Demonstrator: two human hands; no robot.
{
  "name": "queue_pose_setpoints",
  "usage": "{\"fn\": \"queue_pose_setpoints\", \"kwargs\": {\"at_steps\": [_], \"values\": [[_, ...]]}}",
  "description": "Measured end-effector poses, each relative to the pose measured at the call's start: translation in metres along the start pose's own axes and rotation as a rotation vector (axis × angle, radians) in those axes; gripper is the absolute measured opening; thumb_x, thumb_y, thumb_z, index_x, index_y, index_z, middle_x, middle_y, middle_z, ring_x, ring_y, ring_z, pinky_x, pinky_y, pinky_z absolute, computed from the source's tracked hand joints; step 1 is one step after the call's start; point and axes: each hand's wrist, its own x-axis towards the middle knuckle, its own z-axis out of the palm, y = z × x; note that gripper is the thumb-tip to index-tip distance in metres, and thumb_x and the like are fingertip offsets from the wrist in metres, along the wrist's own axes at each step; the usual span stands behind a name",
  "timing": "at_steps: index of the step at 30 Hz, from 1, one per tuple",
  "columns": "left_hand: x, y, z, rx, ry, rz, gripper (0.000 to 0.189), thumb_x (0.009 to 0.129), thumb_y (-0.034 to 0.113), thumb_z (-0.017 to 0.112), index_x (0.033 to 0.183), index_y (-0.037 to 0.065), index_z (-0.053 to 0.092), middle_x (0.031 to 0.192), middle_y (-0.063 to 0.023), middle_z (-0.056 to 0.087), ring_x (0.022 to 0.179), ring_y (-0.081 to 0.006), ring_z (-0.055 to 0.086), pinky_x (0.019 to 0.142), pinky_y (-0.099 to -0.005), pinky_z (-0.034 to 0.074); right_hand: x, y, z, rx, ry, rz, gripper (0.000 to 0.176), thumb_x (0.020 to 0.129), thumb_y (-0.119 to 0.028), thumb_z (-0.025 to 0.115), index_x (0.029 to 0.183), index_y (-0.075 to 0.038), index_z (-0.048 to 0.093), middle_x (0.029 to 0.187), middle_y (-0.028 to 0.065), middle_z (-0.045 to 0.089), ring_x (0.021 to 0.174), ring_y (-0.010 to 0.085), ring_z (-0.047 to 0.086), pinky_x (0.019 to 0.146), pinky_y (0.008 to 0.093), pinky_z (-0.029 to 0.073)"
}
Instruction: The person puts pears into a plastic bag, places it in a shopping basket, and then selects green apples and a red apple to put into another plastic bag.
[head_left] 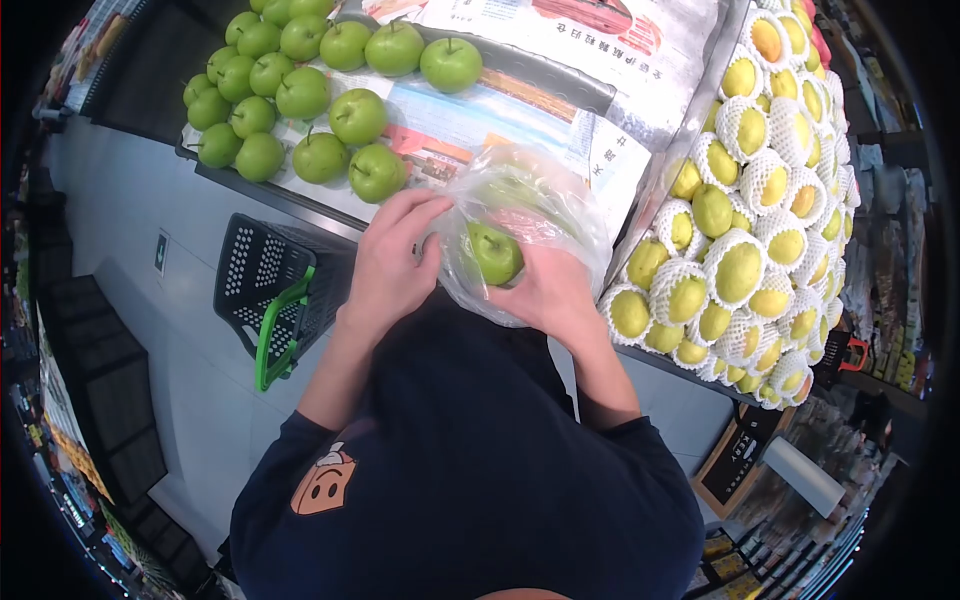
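My left hand pinches the left edge of the rim of a clear plastic bag. Inside the bag's mouth, my right hand is closed around a green apple, its thumb in front and its other fingers partly hidden behind the fruit and the film. Something pale green shows through the plastic farther in, too blurred to name. Loose green apples lie stem up on the printed paper of the display, just beyond my left hand.
Yellow-green fruits in white foam nets are piled on the right, behind a metal divider. A dark shopping basket with a green handle stands on the floor at left. A black sign board is at lower right.
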Motion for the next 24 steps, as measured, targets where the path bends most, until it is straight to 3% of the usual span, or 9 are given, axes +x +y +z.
{"fn": "queue_pose_setpoints", "kwargs": {"at_steps": [3,6,9,15,18,21,24], "values": [[-0.003,0.001,0.002,-0.058,-0.017,-0.04,0.044,0.078,-0.009,0.062,0.119,0.005,0.067,0.12,-0.0129,0.061,0.093,-0.0251,0.065,0.073,-0.0314,0.054,-0.009,0.011,-0.002,0.27,0.188,-0.057,0.081,0.069,-0.022,0.088,0.136,0.0,0.05,0.124,0.0146,0.063,0.107,0.0233,0.067,0.088,0.0368,0.054],[-0.004,0.005,0.003,-0.085,-0.049,-0.002,0.046,0.077,-0.01,0.062,0.12,0.006,0.067,0.12,-0.0131,0.06,0.09,-0.0233,0.064,0.071,-0.0312,0.053,-0.012,0.003,-0.008,0.843,0.213,-0.02,0.073,0.077,-0.029,0.083,0.137,-0.002,0.05,0.124,0.0123,0.062,0.116,0.0215,0.061,0.097,0.0358,0.051],[-0.002,0.009,0.004,-0.071,-0.047,0.011,0.047,0.076,-0.01,0.063,0.12,0.006,0.066,0.118,-0.0133,0.061,0.085,-0.0234,0.064,0.069,-0.0309,0.052,-0.01,0.013,0.001,1.041,0.241,-0.136,0.072,0.078,-0.029,0.083,0.133,0.003,0.051,0.121,0.0119,0.061,0.115,0.0179,0.058,0.097,0.0337,0.05],[-0.002,0.013,0.005,-0.126,-0.168,0.009,0.043,0.077,-0.006,0.067,0.118,0.006,0.066,0.115,-0.0145,0.062,0.074,-0.0247,0.064,0.067,-0.0314,0.052,-0.015,0.022,-0.008,1.539,-0.235,-0.051,0.082,0.083,-0.051,0.073,0.137,0.005,0.049,0.123,0.0151,0.061,0.115,0.0214,0.06,0.098,0.0351,0.05],[-0.002,0.015,0.01,-0.102,-0.252,0.028,0.043,0.077,-0.003,0.064,0.118,0.008,0.065,0.117,-0.0132,0.061,0.091,-0.0321,0.066,0.077,-0.0385,0.054,-0.022,0.018,-0.009,1.602,-0.269,-0.041,0.09,0.083,-0.063,0.068,0.138,0.006,0.049,0.126,0.0167,0.061,0.115,0.0225,0.062,0.097,0.0356,0.052],[-0.006,0.014,0.01,-0.007,-0.217,0.085,0.041,0.078,0.001,0.067,0.119,0.011,0.066,0.118,-0.0137,0.061,0.089,-0.0322,0.066,0.077,-0.0385,0.054,-0.021,0.003,-0.015,1.478,-0.14,-0.019,0.101,0.082,-0.075,0.057,0.139,0.008,0.045,0.136,0.0235,0.054,0.104,0.0261,0.066,0.087,0.0362,0.057],[-0.004,0.014,0.006,-0.074,-0.217,0.015,0.038,0.081,0.005,0.07,0.118,0.012,0.067,0.119,-0.0125,0.061,0.087,-0.0278,0.066,0.073,-0.0362,0.054,-0.017,0.009,-0.004,1.693,-0.073,0.048,0.096,0.086,-0.07,0.063,0.141,0.006,0.043,0.131,0.0184,0.059,0.113,0.0247,0.064,0.092,0.0363,0.056]]}}
